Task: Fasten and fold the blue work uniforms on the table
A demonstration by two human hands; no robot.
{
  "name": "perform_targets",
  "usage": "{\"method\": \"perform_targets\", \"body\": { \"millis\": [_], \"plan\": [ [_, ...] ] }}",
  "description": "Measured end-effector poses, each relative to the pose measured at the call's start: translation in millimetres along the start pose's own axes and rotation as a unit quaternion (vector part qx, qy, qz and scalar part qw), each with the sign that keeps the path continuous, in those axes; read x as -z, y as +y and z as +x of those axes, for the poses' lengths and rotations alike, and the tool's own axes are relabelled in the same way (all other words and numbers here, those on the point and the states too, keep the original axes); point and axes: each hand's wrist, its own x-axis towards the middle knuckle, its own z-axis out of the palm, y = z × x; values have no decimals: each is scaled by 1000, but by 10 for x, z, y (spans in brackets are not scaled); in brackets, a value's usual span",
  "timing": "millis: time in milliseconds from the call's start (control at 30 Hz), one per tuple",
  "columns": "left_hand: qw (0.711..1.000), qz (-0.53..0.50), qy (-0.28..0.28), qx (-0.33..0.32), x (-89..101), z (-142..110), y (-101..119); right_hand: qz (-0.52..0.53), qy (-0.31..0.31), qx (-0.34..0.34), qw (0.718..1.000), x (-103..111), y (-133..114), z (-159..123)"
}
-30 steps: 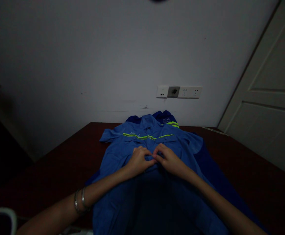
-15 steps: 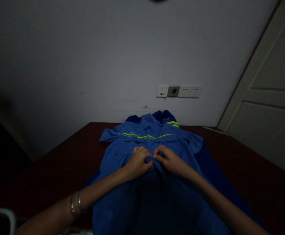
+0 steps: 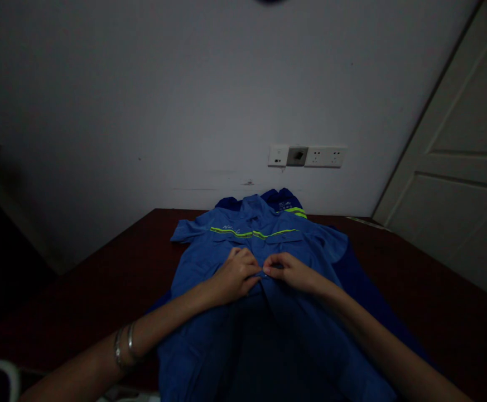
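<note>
A blue short-sleeved work shirt [image 3: 243, 245] with yellow-green chest stripes lies front up, collar toward the wall. My left hand [image 3: 240, 273] pinches the edge of its front opening near the middle. Close beside it, my right hand [image 3: 287, 271] pinches the opposite edge, thumb and forefinger pressed together. The fingertips of both hands nearly meet at the placket; any button between them is too small to make out. Below the hands the shirt front spreads apart over a dark inside. Under the shirt lies a darker blue garment [image 3: 358, 279] with yellow-green stripes at its top.
The dark red table [image 3: 126, 262] reaches back to a pale wall [image 3: 163, 100] with a row of sockets [image 3: 324, 157]. A panelled door [image 3: 456, 167] stands at right. A white curved rim [image 3: 0, 364] shows at the lower left.
My right finger and thumb have closed together on the shirt edge, and both hands have drawn slightly nearer at the placket. The shirt lies nearly as before.
</note>
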Motion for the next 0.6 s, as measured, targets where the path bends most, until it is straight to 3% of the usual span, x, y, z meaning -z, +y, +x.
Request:
{"method": "perform_targets", "body": {
  "millis": [367, 600],
  "plan": [
    [996, 78, 27, -29, 0, -19, 11, 96, -77, -32, 992, 76, -59, -4],
    [996, -51, 43, 62, -16, 36, 50, 57, -122, -14, 991, 177, -77, -30]
  ]
}}
